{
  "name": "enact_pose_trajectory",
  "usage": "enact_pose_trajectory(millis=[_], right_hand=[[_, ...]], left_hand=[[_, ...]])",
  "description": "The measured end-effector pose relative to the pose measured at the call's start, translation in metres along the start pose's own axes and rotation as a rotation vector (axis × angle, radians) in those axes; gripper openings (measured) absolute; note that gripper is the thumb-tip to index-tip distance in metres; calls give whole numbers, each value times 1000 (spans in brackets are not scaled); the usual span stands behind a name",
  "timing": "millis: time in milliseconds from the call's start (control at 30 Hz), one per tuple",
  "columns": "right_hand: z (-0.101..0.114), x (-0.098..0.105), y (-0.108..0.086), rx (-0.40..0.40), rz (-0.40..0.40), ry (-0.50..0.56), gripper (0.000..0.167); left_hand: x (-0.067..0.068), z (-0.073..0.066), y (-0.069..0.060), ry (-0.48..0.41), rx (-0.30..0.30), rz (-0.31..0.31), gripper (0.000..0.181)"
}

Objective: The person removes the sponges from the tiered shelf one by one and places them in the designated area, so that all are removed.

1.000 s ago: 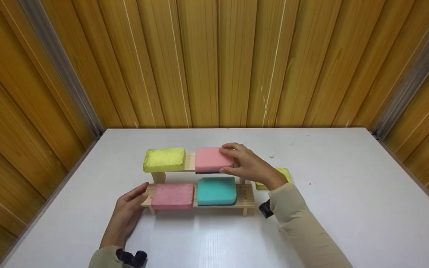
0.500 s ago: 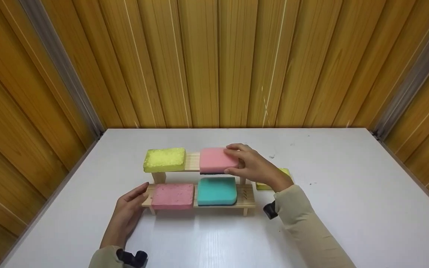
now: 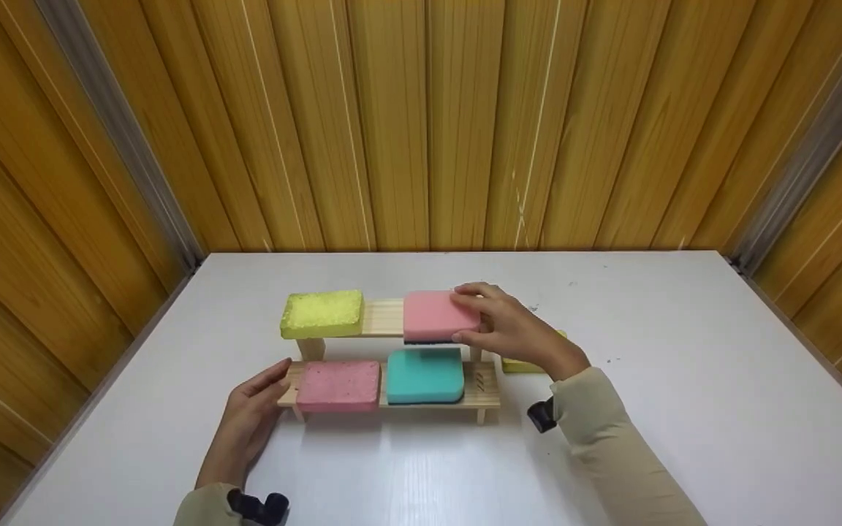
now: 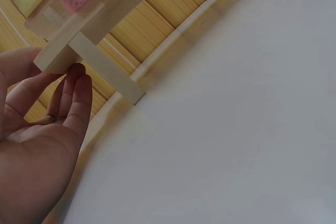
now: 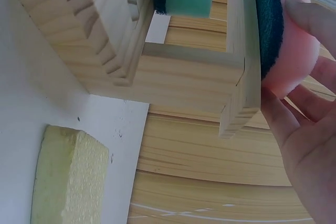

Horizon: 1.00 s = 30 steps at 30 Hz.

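Observation:
My right hand (image 3: 520, 332) grips the right side of a pink sponge (image 3: 432, 315) with a dark scouring layer underneath, on the upper shelf of a two-tier wooden rack (image 3: 384, 318). In the right wrist view, the thumb and fingers (image 5: 307, 17) hold that sponge's edges. The left hand (image 3: 247, 416) pinches the left end of the lower shelf; the left wrist view has its fingers (image 4: 79, 103) curled below the board. A yellow sponge (image 3: 322, 314) lies on the upper shelf's left. Below sit a rough pink sponge (image 3: 338, 386) and a teal sponge (image 3: 425, 376).
On the white table (image 3: 684, 424), right of the rack, lies another yellow sponge (image 5: 71, 177), partly hidden by the right wrist in the head view. Wood-patterned panels (image 3: 457, 131) rise behind the table and along both sides.
The right hand has slid the pink sponge rightward along the upper shelf, widening its gap from the yellow one. My left hand has stayed at the rack's end.

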State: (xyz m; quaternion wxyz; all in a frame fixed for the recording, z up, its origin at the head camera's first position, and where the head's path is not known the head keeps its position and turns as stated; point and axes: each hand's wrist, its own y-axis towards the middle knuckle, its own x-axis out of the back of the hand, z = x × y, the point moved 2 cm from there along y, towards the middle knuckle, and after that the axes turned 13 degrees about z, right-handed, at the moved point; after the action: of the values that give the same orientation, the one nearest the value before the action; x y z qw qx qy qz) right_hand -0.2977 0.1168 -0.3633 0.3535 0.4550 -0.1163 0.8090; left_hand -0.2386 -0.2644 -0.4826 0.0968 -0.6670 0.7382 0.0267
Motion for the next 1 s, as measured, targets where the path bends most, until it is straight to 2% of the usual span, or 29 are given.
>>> enact_pose_trajectory(millis=[400,633,1000], right_hand=[[-6,5,-14,21,-34,-5,59],[-11,7,-20,-14,-45,-6,59],[-18,11,-32,-7,-91,-20,57]], left_hand=[[0,0,0,-36,-8,-5,53],[-1,0,0,-42,-6,-10,53],[0,1,0,-48,-15,-33,51]])
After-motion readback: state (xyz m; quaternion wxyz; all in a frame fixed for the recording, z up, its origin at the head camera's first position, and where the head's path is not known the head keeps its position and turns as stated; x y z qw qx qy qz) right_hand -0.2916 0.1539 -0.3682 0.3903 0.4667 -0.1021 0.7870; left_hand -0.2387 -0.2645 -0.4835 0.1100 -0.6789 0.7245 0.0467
